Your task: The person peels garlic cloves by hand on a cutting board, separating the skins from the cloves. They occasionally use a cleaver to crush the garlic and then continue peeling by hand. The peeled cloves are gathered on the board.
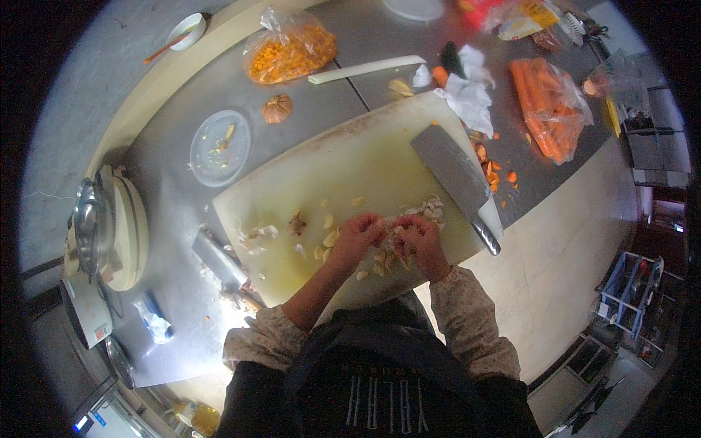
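My left hand (360, 232) and my right hand (419, 236) meet low over a large pale cutting board (350, 159). Their fingers are pinched around a small pale garlic piece, mostly hidden by the fingertips. Peeled garlic cloves (330, 238) lie left of my left hand. Beneath and between the hands are more cloves and bits of skin (379, 266). A heap of unpeeled garlic and papery skins (431, 210) touches the area just beyond my right hand. Loose skins (257, 238) and a brown garlic root piece (297, 224) rest on the board's left side.
A cleaver (452, 167) lies across the board's right side, handle over the edge. Around the board are a second cleaver (219, 258), a plastic lid (220, 148), a garlic bulb (277, 108), a leek stalk (367, 69), bagged diced carrot (290, 52) and bagged carrots (550, 107).
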A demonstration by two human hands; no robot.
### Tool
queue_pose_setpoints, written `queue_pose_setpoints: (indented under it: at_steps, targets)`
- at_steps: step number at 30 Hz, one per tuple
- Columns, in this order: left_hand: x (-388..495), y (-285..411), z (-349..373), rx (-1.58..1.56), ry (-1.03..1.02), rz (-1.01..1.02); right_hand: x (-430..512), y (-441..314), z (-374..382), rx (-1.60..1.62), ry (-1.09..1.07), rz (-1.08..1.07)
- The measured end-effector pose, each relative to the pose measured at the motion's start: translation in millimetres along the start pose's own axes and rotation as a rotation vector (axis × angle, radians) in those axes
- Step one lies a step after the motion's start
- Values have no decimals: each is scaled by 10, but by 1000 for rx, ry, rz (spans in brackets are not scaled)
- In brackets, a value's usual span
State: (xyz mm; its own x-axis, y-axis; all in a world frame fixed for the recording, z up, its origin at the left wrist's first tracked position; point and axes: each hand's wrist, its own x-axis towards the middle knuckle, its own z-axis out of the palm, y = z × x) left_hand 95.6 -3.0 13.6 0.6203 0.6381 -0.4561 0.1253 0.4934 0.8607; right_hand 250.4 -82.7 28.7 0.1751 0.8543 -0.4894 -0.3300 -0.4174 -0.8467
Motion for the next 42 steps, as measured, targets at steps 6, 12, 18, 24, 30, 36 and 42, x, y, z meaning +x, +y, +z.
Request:
queue_pose_setpoints:
  at_steps: [6, 12, 18, 24, 30, 36, 42]
  targets:
    - [46, 71, -187, -136, 321, 11, 86, -12, 41, -48, 23, 11]
    - [-10, 139, -65, 62, 183, 71, 82, -187, 159, 53, 45, 61]
    - [10, 143, 233, 209, 185, 289, -19, -150, 156, 144, 136, -23]
    - [-175, 46, 91, 710, 76, 192, -214, 151, -261, -427, 128, -84]
    - [-279, -235, 255, 1138, -57, 124, -358, 565, -145, -1084, 210, -424]
    - [-245, -288, 206, 1178, -53, 239, -307, 694, -261, -1145, 262, -314]
    - [-159, -252, 287, 1186, -120, 272, -221, 624, -391, -451, 289, -57]
